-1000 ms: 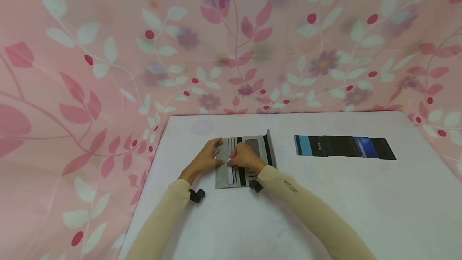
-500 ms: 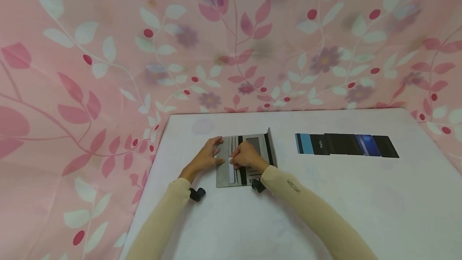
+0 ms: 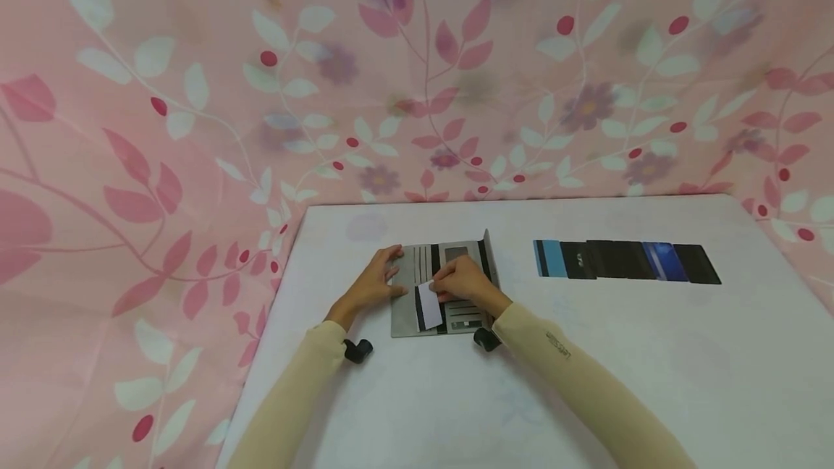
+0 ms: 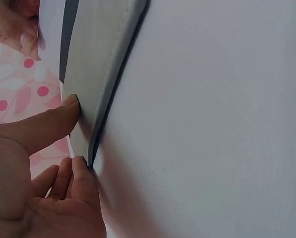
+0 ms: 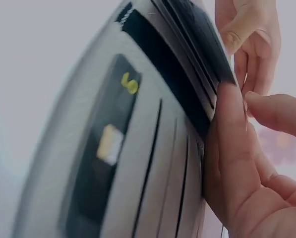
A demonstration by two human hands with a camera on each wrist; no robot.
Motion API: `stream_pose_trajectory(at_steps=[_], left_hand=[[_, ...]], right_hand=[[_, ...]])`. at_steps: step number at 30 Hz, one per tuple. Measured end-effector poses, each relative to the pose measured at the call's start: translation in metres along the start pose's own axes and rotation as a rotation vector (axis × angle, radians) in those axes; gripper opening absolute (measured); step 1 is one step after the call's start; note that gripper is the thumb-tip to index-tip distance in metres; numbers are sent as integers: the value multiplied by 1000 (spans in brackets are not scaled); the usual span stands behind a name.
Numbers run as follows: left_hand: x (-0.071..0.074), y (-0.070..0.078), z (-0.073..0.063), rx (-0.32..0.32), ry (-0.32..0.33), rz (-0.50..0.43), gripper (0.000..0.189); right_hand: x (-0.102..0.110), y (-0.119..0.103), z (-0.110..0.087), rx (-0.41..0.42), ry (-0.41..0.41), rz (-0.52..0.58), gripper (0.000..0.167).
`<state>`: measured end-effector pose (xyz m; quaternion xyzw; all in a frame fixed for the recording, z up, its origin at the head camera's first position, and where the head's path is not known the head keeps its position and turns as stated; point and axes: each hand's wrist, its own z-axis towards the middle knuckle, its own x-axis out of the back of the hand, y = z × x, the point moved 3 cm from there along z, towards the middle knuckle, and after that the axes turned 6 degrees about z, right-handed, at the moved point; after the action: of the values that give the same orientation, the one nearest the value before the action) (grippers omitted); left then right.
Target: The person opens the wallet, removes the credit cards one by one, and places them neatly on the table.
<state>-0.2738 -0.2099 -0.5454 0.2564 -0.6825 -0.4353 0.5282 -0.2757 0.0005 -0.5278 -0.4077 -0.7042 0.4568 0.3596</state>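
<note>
A grey wallet (image 3: 402,317) lies spread open on the table, with card slots on both halves. My left hand (image 3: 376,279) is at its left edge; in the left wrist view, the thumb (image 4: 53,124) presses on top and fingertips meet the edge. Between thumb and fingers my right hand (image 3: 468,282) pinches a white card (image 3: 430,307) with a black stripe, tilted over the left half's slots. In the right wrist view, a dark card with a chip (image 5: 110,144) sits in the wallet's other half.
Several cards overlap in a row on the right: a light blue card (image 3: 550,258) at one end, black ones, a dark blue card (image 3: 666,260). The wallet's right flap (image 3: 489,252) stands up. A floral pink cloth (image 3: 443,93) hangs behind the white table (image 3: 586,368).
My right hand has moved right, swinging the white card from a narrow strip beside the left slots to a tilted position showing its broad face. My left hand stays at the wallet's edge.
</note>
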Motion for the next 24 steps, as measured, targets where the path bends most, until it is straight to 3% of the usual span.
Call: stream_pose_trajectory(at_steps=[5,11,13,18,20,24], left_hand=[[-3,-1,1,12,2,7,97],[-7,-3,1,0,-2,0,96],[-6,6,-3,-10,-10,-10,95],[-2,6,-4,13,-11,5,96],[-1,-2,0,19,-6,25,98],[-1,-1,2,6,-6,35,98]], right_hand=[[0,7,-8,-32,-11,35,16],[2,11,-17,-10,2,25,17],[9,8,-22,8,22,14,17],[33,-13,-36,62,58,-5,20],[42,-20,-40,71,60,-3,21],[63,-20,-48,59,74,20,27]])
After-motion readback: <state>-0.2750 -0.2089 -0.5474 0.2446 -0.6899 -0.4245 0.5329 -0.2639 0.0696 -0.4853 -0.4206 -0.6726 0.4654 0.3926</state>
